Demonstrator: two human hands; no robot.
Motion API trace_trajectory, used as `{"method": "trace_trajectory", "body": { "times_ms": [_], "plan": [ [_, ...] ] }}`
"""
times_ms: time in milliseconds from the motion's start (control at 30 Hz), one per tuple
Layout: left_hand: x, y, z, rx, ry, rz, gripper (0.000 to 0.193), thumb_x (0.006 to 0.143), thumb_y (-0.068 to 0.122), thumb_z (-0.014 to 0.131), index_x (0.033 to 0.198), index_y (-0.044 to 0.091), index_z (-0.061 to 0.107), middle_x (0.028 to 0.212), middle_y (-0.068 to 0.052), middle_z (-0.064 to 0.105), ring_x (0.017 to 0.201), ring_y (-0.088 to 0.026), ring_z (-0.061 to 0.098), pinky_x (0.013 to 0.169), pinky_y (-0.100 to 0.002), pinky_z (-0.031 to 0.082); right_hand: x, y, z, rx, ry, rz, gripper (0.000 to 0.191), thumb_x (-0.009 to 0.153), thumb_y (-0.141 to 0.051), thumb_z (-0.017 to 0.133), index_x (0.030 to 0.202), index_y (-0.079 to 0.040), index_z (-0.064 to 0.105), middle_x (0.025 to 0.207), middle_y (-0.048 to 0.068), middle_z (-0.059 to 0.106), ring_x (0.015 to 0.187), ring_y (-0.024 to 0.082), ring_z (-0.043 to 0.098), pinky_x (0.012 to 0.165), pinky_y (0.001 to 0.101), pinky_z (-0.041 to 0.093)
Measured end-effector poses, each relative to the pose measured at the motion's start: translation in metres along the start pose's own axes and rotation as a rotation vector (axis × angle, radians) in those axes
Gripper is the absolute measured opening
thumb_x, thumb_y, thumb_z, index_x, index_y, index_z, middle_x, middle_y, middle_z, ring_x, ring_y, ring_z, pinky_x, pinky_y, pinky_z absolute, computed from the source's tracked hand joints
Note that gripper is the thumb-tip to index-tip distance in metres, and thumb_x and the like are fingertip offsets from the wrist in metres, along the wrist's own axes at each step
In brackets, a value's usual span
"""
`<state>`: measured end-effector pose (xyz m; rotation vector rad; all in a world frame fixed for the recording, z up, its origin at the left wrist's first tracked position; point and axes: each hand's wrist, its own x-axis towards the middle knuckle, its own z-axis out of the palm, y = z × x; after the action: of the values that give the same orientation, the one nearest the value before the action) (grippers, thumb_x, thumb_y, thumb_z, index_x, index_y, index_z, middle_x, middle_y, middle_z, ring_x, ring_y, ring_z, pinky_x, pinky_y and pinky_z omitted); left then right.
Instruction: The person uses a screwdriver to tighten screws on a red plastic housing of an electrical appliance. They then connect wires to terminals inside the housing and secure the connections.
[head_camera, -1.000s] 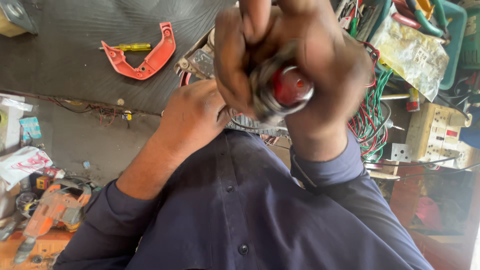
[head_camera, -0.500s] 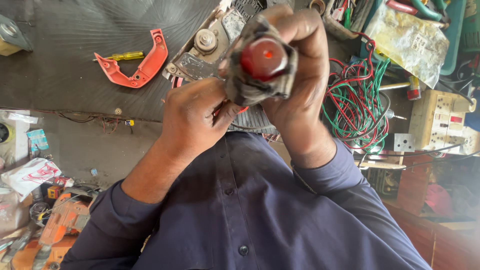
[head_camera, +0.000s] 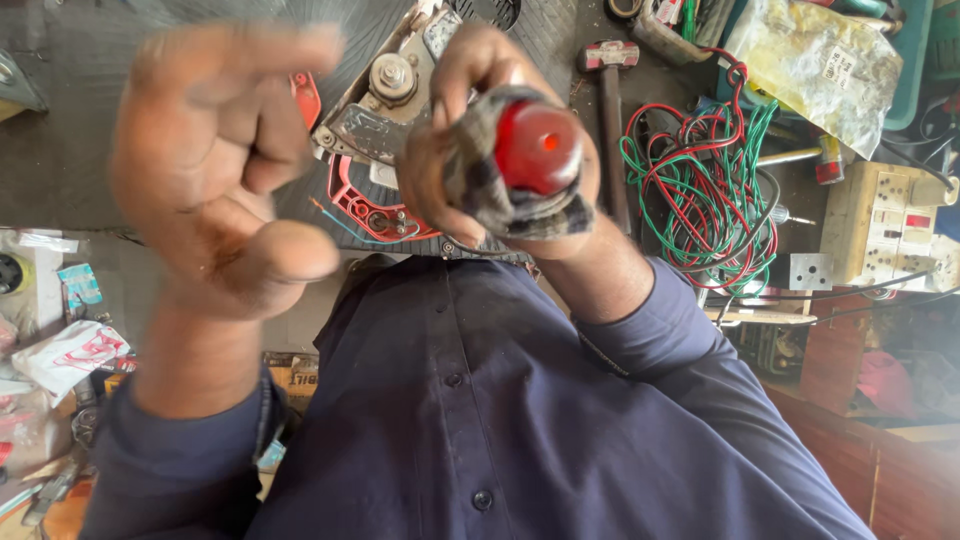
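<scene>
The right hand (head_camera: 480, 150), at upper centre of the frame, is clenched around a red-handled tool (head_camera: 538, 147) with a checked rag (head_camera: 500, 195) bunched about the handle — only the rounded red butt shows, pointing up at the camera. The left hand (head_camera: 225, 170), blurred at upper left, holds nothing; its fingers are loosely curled, thumb out, well apart from the tool. Below the hands lies a dismantled metal and red housing (head_camera: 375, 110) on the dark mat, with a hammer (head_camera: 610, 90) and a tangle of red and green wires (head_camera: 700, 190) to the right. The step looks like wiping the handle clean — next, the free hand would have to come back to the rag to steady or turn it.
</scene>
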<state>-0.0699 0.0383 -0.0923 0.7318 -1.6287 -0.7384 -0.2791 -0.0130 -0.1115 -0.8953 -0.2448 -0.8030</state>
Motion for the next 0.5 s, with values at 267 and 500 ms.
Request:
{"method": "trace_trajectory", "body": {
  "times_ms": [267, 500],
  "plan": [
    [0.045, 0.046, -0.002, 0.225, -0.25, 0.05, 0.051, 0.081, 0.023, 0.091, 0.112, -0.006, 0.062, 0.083, -0.005, 0.06, 0.062, -0.007, 0.044, 0.052, -0.022, 0.034, -0.032, 0.014, 0.003, -0.292, 0.329, -0.088, 0.076, 0.084, -0.053, 0.085, 0.128, -0.004, 0.047, 0.126, 0.012, 0.063, 0.111, 0.017, 0.066, 0.097, 0.0302, 0.055],
    [0.037, 0.038, 0.0, 0.174, -0.2, -0.001, 0.059, 0.085, 0.025, 0.092, 0.123, -0.002, 0.056, 0.084, -0.004, 0.061, 0.064, -0.008, 0.049, 0.056, -0.023, 0.039, -0.056, 0.027, -0.012, -0.479, 0.512, 0.013, 0.07, 0.105, -0.053, 0.066, 0.145, 0.002, 0.05, 0.122, 0.016, 0.062, 0.099, 0.015, 0.061, 0.087, 0.0277, 0.049]
  ]
}}
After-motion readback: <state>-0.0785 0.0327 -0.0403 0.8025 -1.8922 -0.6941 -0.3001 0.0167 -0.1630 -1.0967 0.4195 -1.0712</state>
